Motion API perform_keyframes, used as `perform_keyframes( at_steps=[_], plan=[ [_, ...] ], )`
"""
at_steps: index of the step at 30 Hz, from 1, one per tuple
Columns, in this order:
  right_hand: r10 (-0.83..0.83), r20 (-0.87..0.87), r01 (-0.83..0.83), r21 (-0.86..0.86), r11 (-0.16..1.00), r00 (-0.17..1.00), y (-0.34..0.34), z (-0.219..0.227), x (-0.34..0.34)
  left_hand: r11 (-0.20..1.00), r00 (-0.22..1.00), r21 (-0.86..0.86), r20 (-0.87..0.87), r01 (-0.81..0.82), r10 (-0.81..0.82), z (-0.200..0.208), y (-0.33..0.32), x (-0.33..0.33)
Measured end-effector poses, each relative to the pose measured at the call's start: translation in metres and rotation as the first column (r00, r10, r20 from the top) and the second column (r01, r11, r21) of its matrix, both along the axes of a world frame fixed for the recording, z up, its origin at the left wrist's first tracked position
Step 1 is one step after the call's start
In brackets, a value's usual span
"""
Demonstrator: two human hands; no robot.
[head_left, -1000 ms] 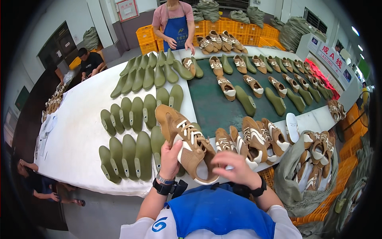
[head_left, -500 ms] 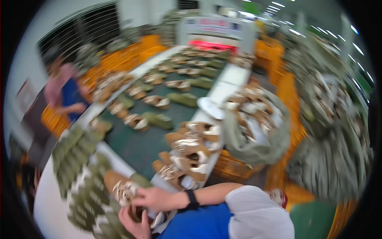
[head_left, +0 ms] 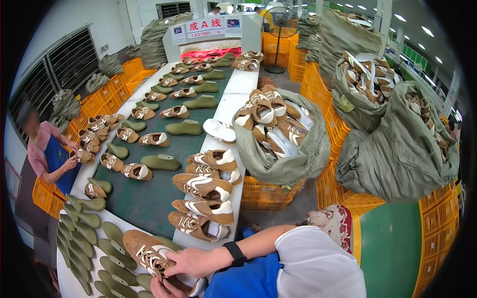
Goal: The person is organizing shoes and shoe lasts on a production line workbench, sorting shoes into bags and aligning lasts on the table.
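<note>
Close in front of me, a brown sneaker with white trim and laces is between both my hands, its toe pointing away to the left. My right hand is closed over the laces and collar, with a black watch on that wrist. At the lower picture edge my left hand grips the heel side from beneath, partly cut off. Below and left of the shoe lie several green shoe lasts in rows. Brown sneakers stand in a stack on the white ledge just beyond my right forearm.
A dark green conveyor belt carries pairs of sneakers and lasts. Right of it, a sack of sneakers rests on an orange crate. A co-worker at left handles a shoe. More filled sacks and crates stand at right.
My view has turned, so the belt and sacks sit further left in the picture, and the blur has gone. Both hands remain on the sneaker, which has shifted slightly down and left.
</note>
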State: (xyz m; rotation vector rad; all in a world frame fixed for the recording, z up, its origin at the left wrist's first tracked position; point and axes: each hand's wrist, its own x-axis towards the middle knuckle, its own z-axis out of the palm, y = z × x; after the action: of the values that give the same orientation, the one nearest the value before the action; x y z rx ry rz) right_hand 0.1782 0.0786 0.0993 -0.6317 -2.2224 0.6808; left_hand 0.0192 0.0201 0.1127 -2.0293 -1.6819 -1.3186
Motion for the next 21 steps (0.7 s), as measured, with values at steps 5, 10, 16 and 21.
perform_keyframes(
  at_steps=[5,10,16,21],
  plan=[
    [0.161,0.087,-0.167,0.068,0.984,0.983,0.004,-0.007,-0.011,0.987,0.971,-0.121,0.202,-0.108,0.131,-0.007,-0.009,-0.015],
    [0.098,-0.157,-0.095,0.027,0.995,0.983,0.001,-0.006,-0.026,0.971,0.992,-0.226,0.078,-0.076,0.096,-0.009,-0.016,-0.026],
    [0.101,-0.109,-0.096,0.057,0.994,0.989,0.006,0.003,-0.031,0.945,0.988,-0.323,0.155,0.060,-0.010,-0.020,-0.013,-0.030],
    [0.041,-0.073,-0.044,-0.029,0.999,0.996,0.014,0.000,-0.022,0.955,0.978,-0.238,0.154,0.175,-0.141,-0.012,-0.015,-0.034]
  ],
)
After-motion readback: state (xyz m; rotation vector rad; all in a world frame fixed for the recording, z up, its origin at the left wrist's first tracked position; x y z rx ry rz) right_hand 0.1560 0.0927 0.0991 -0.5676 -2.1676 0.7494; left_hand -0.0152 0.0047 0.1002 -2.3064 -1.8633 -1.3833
